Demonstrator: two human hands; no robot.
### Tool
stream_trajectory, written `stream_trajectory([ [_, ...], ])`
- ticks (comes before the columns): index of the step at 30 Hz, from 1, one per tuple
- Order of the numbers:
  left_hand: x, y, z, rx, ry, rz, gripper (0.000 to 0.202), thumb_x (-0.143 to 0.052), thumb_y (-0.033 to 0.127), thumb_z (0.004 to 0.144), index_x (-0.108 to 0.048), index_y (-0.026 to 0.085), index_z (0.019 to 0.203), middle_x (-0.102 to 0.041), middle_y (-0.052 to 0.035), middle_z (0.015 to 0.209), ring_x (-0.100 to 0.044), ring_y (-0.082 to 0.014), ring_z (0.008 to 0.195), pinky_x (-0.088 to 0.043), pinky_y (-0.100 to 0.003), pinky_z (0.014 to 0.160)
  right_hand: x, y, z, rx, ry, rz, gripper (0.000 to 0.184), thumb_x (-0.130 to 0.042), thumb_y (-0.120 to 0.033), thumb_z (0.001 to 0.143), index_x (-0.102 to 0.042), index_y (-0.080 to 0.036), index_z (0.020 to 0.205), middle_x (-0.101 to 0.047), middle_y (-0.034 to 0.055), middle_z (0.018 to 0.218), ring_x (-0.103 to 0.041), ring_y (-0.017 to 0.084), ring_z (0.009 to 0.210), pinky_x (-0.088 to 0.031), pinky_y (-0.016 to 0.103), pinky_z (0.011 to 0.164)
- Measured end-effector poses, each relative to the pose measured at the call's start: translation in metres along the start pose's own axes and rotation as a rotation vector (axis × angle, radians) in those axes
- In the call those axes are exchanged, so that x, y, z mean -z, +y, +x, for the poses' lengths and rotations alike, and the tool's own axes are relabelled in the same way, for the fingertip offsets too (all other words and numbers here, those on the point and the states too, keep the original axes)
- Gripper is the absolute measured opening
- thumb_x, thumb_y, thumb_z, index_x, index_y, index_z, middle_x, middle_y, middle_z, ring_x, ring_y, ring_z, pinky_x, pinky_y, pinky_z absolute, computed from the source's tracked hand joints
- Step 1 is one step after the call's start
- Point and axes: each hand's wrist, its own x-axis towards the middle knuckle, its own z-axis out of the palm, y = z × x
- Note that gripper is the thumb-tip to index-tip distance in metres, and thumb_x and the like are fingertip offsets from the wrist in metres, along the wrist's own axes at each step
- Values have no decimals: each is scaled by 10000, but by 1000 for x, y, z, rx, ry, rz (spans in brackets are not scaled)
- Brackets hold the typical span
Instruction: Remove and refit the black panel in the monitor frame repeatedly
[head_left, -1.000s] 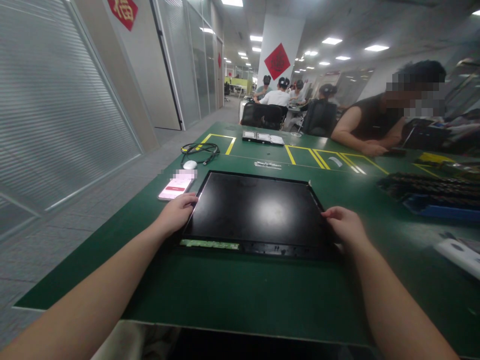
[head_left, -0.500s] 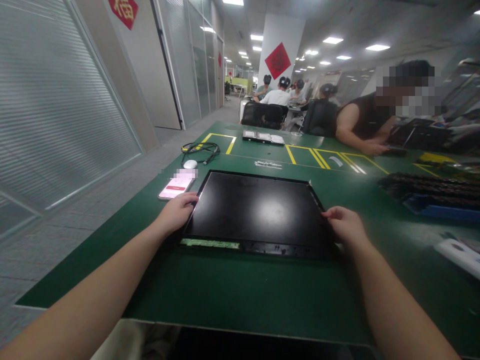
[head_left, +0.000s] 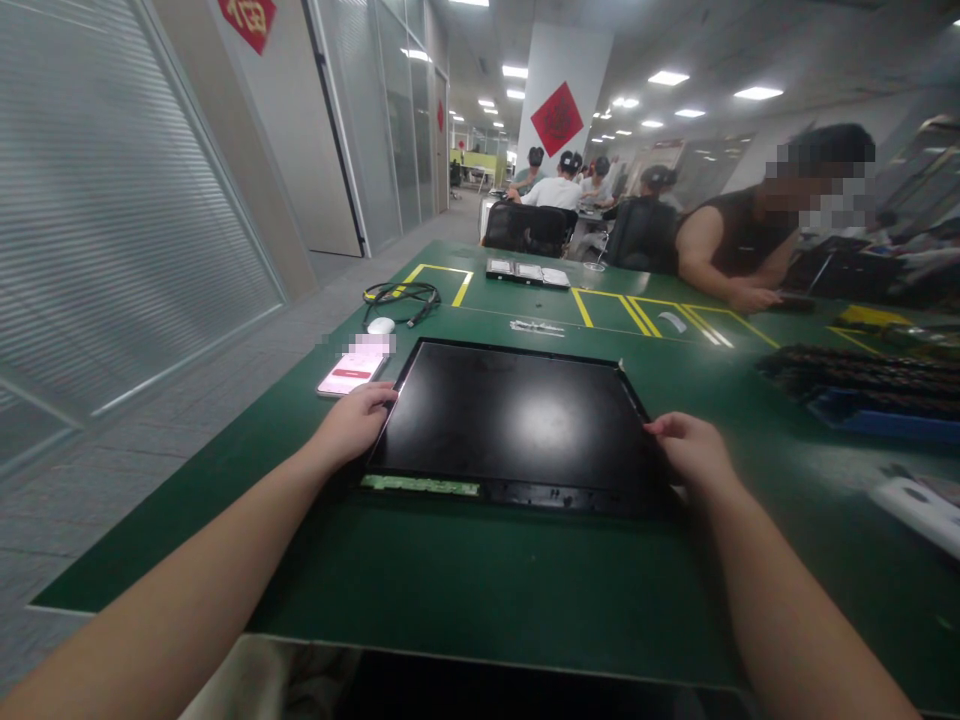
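Note:
A black display panel lies screen up on the green table, a pale light reflected in its surface. Along its near edge, at the left, runs a narrow green circuit board. My left hand grips the panel's left edge with the fingers closed on it. At the right edge, my right hand pinches the frame between thumb and fingers. The undersides of the panel and some fingertips are hidden.
Left of the panel are a phone, a white mouse and a coiled black cable. Drive-like units lie behind it. A blue tray and a white object are at right. A person leans on the table.
Both hands keep the same hold on the panel, which has not visibly moved. The view has shifted very slightly.

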Motion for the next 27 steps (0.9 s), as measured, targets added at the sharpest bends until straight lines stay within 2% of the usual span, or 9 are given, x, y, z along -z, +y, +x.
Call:
stream_trajectory([
  [8,1,2,-1,-9,-6,28,466,-460,197,811,-799,163,1129,-667,-110,1421,-623,-312,1298,-433,-415,1150,-1,1,0,5,11,-7,130,-685,-311,670,-695,-207,746,-688,54,679,-633,193,647,-470,293,588],
  [16,0,2,-1,-14,20,23,459,-477,209,770,-811,187,1086,-685,-95,1399,-635,-336,1274,-452,-460,1139,-1,-3,-3,-10,2,-1,105,-630,-251,649,-682,-212,731,-751,79,837,-648,194,690,-467,290,595],
  [27,1,-1,0,-35,3,22,427,-507,236,768,-809,223,1070,-705,-77,1359,-627,-334,1271,-455,-452,1133,1,-3,0,23,16,-28,113,-634,-283,637,-703,-225,707,-695,41,674,-618,197,632,-471,300,588],
])
